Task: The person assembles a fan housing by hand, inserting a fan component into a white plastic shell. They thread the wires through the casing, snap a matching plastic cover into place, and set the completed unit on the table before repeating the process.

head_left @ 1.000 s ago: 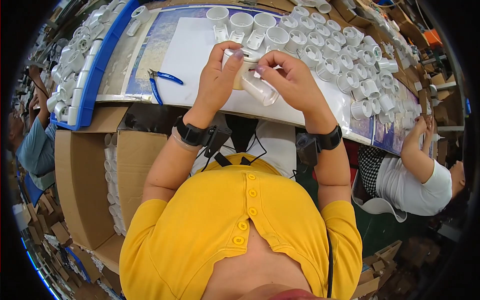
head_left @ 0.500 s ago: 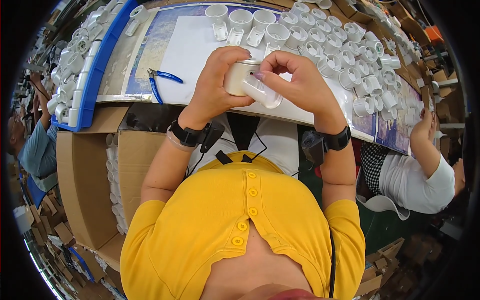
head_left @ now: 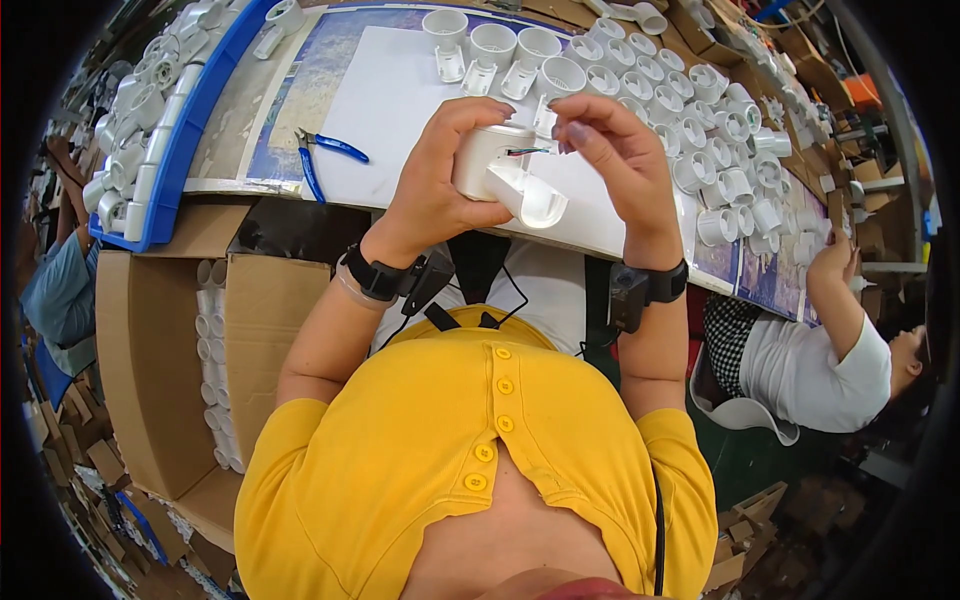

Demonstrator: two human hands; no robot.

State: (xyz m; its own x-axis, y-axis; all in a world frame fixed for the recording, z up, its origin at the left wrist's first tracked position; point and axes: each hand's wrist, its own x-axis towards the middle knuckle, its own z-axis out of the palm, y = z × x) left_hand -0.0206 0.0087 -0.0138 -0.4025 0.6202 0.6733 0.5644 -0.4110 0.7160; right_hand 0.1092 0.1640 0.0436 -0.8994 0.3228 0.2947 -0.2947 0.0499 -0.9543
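Note:
My left hand (head_left: 445, 165) is wrapped round a white plastic cylindrical housing (head_left: 482, 165) above the table's near edge. A trough-shaped white arm (head_left: 535, 200) sticks out from the housing's side, its open face showing. Thin coloured wires (head_left: 526, 152) come out of a small hole above that arm and run toward my right hand (head_left: 615, 155). The right fingers are bent together at the wires' far end, in a pinch; the exact grip is partly hidden by the fingers. Blue-handled cutters (head_left: 330, 150) lie with handles spread on the white sheet left of my hands.
Several similar white housings (head_left: 492, 45) stand beyond my hands, with many more massed at the right. A blue crate (head_left: 165, 215) of white parts sits at the left. Below it is an open cardboard box (head_left: 160, 370) with white tubes. A co-worker (head_left: 815, 370) sits at the right.
My right hand has drawn back to the right from the housing, and the wires now show between them. The housing has turned so its trough-shaped arm faces more to the right.

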